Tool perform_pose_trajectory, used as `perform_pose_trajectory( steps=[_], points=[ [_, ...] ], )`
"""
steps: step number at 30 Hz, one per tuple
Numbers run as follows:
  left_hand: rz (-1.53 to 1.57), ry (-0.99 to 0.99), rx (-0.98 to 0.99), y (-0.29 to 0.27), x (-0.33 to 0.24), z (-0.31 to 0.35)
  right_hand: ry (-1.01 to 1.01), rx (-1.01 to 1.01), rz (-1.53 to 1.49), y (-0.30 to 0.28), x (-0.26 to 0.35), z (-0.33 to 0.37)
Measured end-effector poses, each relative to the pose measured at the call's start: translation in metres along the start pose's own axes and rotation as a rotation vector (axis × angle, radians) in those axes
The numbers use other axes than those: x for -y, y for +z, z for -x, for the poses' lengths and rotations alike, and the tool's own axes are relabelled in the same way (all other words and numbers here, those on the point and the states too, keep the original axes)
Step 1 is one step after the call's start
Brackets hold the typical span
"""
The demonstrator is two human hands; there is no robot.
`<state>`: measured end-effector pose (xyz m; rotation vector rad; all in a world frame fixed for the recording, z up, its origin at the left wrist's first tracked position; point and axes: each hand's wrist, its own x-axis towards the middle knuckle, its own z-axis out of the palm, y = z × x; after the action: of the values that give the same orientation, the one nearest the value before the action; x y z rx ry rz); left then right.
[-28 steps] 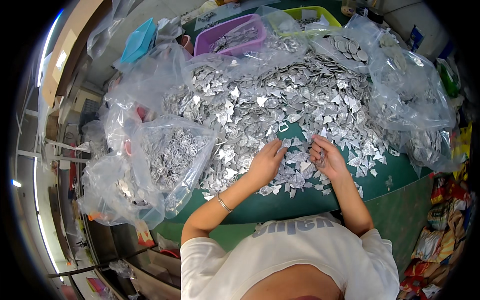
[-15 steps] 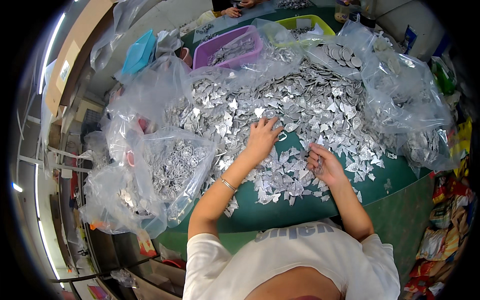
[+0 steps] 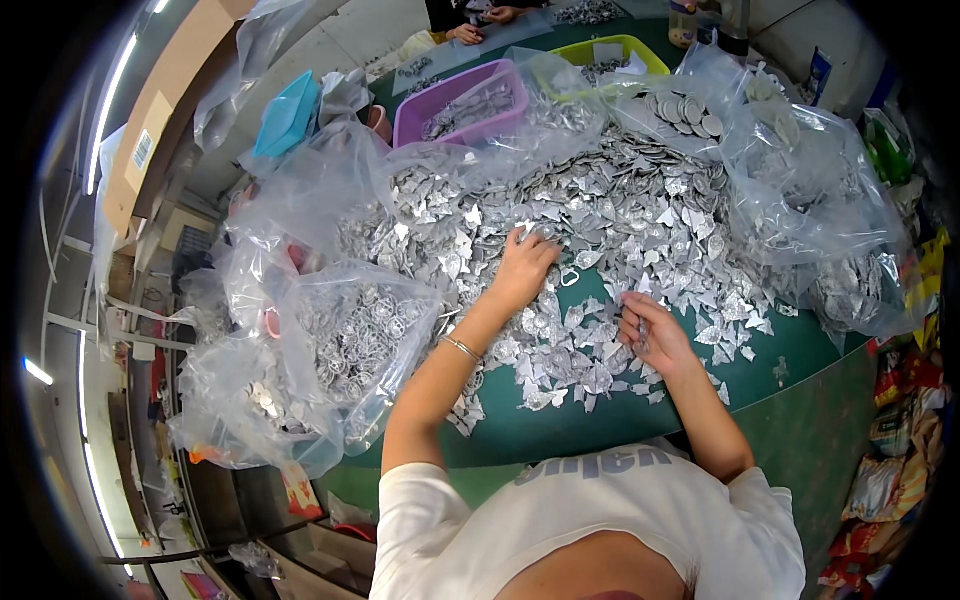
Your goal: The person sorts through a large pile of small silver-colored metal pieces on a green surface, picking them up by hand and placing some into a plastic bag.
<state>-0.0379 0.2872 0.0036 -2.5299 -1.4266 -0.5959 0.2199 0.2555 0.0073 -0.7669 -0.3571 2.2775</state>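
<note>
A wide heap of small, flat silver metal pieces (image 3: pixel 620 185), many with pointed, leaf-like outlines, covers the green table (image 3: pixel 490 442). My left hand (image 3: pixel 527 268) rests on the heap at its middle, fingers a little bent and apart, their tips among the pieces; nothing shows in its grasp. Beside it lies a loose ring-shaped metal piece (image 3: pixel 570 277) on a bare patch. My right hand (image 3: pixel 660 338) is curled just above the near right of the heap, closed on silver metal pieces (image 3: pixel 641 345) partly hidden by the fingers.
Clear plastic bags of metal parts flank the heap, left (image 3: pixel 365 350) and right (image 3: pixel 815 190). Behind stand a purple basket (image 3: pixel 408 118), a lime-green basket (image 3: pixel 655 58) and a blue tray (image 3: pixel 287 113). Another person's hand (image 3: pixel 466 34) shows at the far edge. Colourful packages (image 3: pixel 875 490) lie right.
My left hand has shifted slightly, its fingers drawn closer together among the pieces. My right hand stays nearly in place, still curled around metal pieces. The whole view has shifted slightly.
</note>
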Motion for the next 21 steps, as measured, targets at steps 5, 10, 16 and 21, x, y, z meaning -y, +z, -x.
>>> perform_pose_trajectory(
  steps=[5, 10, 16, 21],
  points=[
    [0.405, -0.031, 0.039, -0.018, -0.027, 0.027, 0.008, 0.010, 0.002, -0.001, 0.001, 0.003],
    [0.312, -0.258, -0.015, -0.027, -0.030, 0.020, 0.009, -0.005, 0.067, 0.005, -0.001, 0.002],
    [-0.107, -0.046, 0.258, -0.010, -0.022, -0.008, 0.006, 0.008, 0.036, 0.004, 0.002, 0.005],
    [-0.120, 0.131, 0.381, -0.014, -0.006, -0.021, -0.004, 0.004, 0.057, 0.005, 0.002, 0.005]
  ],
)
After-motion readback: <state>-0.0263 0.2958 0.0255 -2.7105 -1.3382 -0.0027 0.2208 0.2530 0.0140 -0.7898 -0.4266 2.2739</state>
